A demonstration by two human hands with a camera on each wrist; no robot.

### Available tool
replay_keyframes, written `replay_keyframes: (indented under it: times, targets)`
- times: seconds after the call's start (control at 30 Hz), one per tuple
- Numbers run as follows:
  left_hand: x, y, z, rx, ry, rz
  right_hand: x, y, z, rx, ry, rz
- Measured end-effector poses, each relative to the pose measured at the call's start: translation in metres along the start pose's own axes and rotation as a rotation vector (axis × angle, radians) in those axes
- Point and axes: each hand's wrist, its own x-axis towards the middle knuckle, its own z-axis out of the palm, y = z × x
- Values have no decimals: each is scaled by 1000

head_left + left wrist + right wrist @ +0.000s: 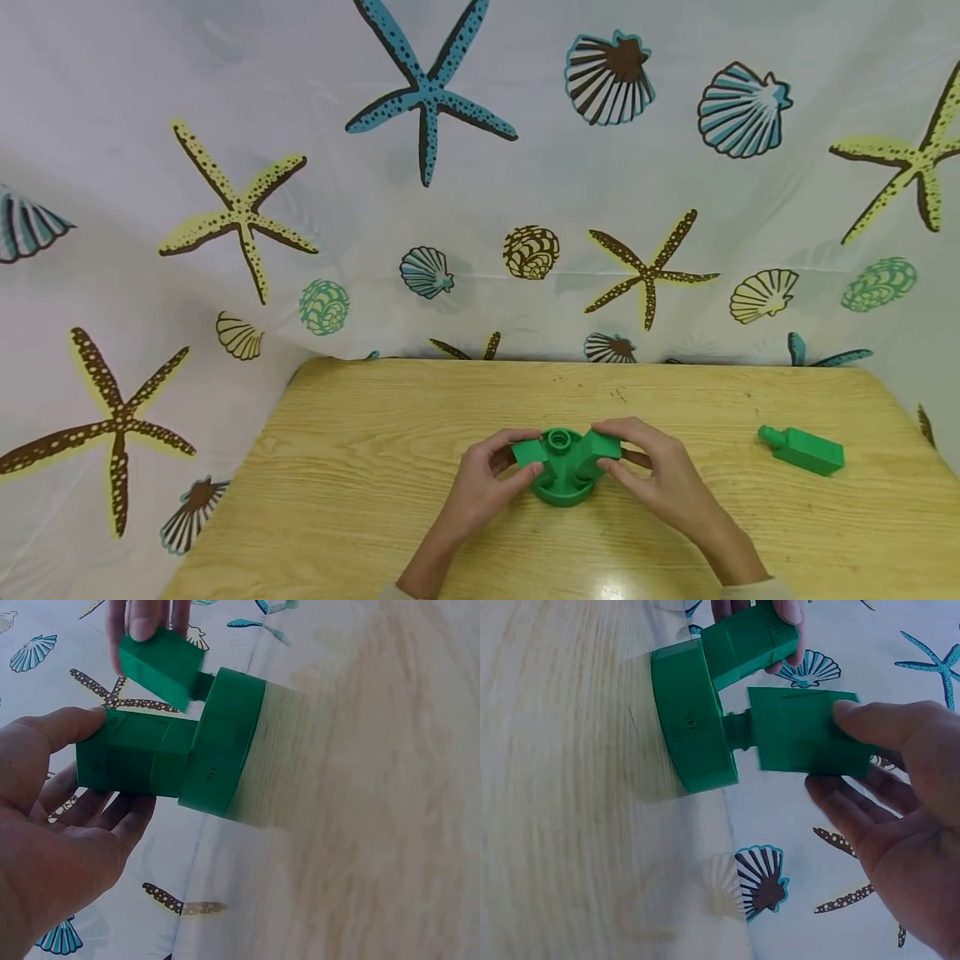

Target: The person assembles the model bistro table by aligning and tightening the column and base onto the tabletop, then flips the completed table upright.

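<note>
Left hand: (487, 479) grasping left green block (135, 754), thumb on one side, fingers round the other.
Right hand: (660, 475) pinching right green block (806, 731) between thumb and fingers.
Round green base: (564, 499) on wooden table (337, 492), between the hands, flat side down.
Left block status: at the base, tilted, no neck showing past the rim in the left wrist view; looks the further in of the two.
Right block status: tilted, narrow neck (739, 730) visible between block and base; probably not fully in. Rim hides the neck's end, so can't tell whether any thread has caught.
Bare socket: (559, 440) far side of base, ring showing, nothing in it.
Loose green block: (808, 451) lying on its side, well apart to the right, nub pointing toward the base; untouched.
Done, judged: two blocks brought to the base, neither confirmed tight.
Left, judged: seating the right block, checking the left one, fitting the loose one into the bare socket.
</note>
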Motion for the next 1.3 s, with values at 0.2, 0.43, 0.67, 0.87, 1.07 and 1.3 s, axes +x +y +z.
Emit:
replay_keyframes:
  times: [0.2, 0.43, 0.67, 0.87, 1.07, 1.3]
  targets:
    - [0, 0, -1, 0, 9, 2, 2, 0, 5, 4, -44, 13]
    - [-1, -2, -1, -14, 7, 5, 0, 2, -1, 54, -92, 110]
    - [-1, -3, -1, -13, 0, 2, -1, 0, -8, 105, -169, 157]
    - [-1, -4, -1, -4, 5, 10, -2, 0, -15, 157, -221, 145]
    - [0, -4, -1, -8, 2, 24, -1, -1, -14, 150, -186, 132]
    - [0, -5, -1, -7, 5, 27, -1, 0, -11, 200, -179, 191]
